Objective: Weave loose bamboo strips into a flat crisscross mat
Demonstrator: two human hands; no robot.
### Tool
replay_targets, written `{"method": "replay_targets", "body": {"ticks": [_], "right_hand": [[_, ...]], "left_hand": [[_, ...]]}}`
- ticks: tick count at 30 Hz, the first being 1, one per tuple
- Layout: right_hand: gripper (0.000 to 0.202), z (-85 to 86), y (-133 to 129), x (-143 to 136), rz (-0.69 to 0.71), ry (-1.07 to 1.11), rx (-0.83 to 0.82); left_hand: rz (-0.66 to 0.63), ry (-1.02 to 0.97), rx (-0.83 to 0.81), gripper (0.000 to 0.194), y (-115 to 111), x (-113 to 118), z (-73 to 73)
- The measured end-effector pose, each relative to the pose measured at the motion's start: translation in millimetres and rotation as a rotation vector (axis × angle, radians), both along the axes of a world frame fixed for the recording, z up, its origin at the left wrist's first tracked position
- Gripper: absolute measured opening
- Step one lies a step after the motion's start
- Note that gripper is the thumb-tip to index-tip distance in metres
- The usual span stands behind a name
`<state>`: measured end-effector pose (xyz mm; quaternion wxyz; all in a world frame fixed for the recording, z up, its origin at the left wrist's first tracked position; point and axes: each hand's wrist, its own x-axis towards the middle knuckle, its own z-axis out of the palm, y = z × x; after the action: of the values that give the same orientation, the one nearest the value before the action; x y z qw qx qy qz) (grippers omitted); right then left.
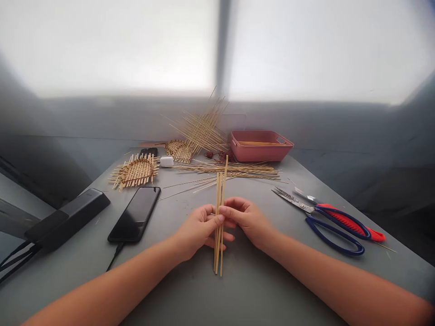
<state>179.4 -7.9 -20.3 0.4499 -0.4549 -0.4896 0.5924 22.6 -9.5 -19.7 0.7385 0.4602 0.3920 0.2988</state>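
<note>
Held strips: a small bunch of thin pale strips (217, 194) stands nearly upright between your hands, above the middle of the near tabletop (285, 294); one strip reaches higher than the rest.
Left hand: your left hand (195, 231) pinches the bunch, thumb across the front, fingers passing behind and showing on the far side.
Right hand: your right hand (249, 222) has thumb and index finger pressed together at the bunch, just above your left thumb; how its other fingers bear on the strips you cannot tell.
Strip pile: longer loose strips (251, 171) lie crosswise beyond your hands.
Woven work: a small woven piece (137, 171) with ends sticking out lies to your left, near a white case (166, 161); a larger open lattice (204, 129) leans at the back.
Pink basket: the basket (263, 155) stands behind the pile, right of the lattice.
Phone: a dark-screened phone (136, 215) lies left of your hands, a cable at its near end.
Scissors: blue-handled scissors (335, 231) lie on your right, overlapping a red-handled tool (376, 235).
</note>
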Motion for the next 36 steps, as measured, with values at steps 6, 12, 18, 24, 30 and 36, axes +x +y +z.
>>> {"method": "replay_targets", "body": {"ticks": [6, 12, 18, 24, 30, 36], "right_hand": [[0.037, 0.1, 6.1, 2.8, 0.056, 0.016, -0.047], [0.035, -0.4, 11.1, 6.9, 0.093, 0.022, -0.029], [0.032, -0.7, 9.5, 8.4, 0.128, -0.010, 0.025], [0.029, -3.0, 4.8, 9.7, 0.067, -0.002, 0.036], [0.044, -4.9, 17.2, 26.9, 0.037, -0.203, 0.003], [0.053, -6.1, 25.1, 49.1, -0.103, -0.906, 0.311]], "left_hand": [[0.023, 0.020, -0.009, 0.044, -1.1, -0.9, 1.9], [-0.022, 0.049, 0.075, 0.035, 7.1, -4.7, -1.4], [-0.029, 0.056, 0.070, 0.033, 8.7, -5.0, -2.1], [0.026, 0.042, 0.066, 0.031, 4.3, -4.5, -8.3], [0.092, 0.026, 0.066, 0.031, 3.3, -6.4, -12.9], [0.086, -0.014, 0.070, 0.029, 1.5, -7.7, -13.8]]}}
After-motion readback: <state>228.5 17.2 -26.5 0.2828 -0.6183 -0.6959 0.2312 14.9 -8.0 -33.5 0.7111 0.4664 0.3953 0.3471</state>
